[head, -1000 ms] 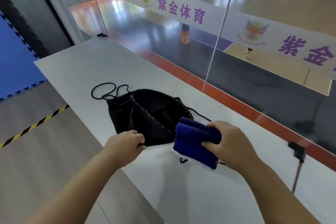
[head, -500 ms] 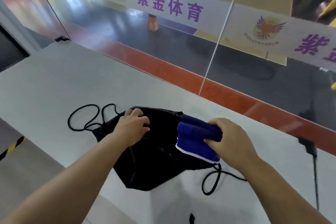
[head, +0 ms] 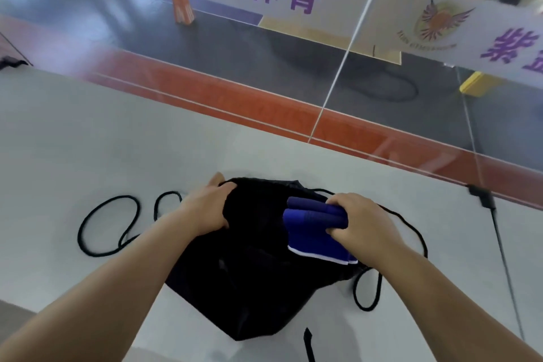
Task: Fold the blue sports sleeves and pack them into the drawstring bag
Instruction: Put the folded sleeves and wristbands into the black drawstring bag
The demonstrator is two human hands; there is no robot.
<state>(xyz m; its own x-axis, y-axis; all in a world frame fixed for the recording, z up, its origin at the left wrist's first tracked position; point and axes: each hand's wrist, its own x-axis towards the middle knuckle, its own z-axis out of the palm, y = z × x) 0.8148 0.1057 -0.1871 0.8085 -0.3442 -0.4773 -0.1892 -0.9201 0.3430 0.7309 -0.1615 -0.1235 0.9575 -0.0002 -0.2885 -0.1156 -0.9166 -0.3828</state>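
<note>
Now the left hand (head: 205, 209) grips the limp black fabric drawstring bag (head: 252, 273) at its far-left edge; the right hand (head: 361, 226) clamps the folded blue elastic sports sleeves (head: 314, 232) over it. Unless the mouth is held open, the bundle may snag and unfold.

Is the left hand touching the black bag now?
Touching. The head view shows the left hand with its fingers curled over the top edge of the black bag, gripping the fabric.

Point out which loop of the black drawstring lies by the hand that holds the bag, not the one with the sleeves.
The double loop on the white table, beside the left hand gripping the bag. The other loop lies below the right hand, which holds the blue sleeves.
</note>
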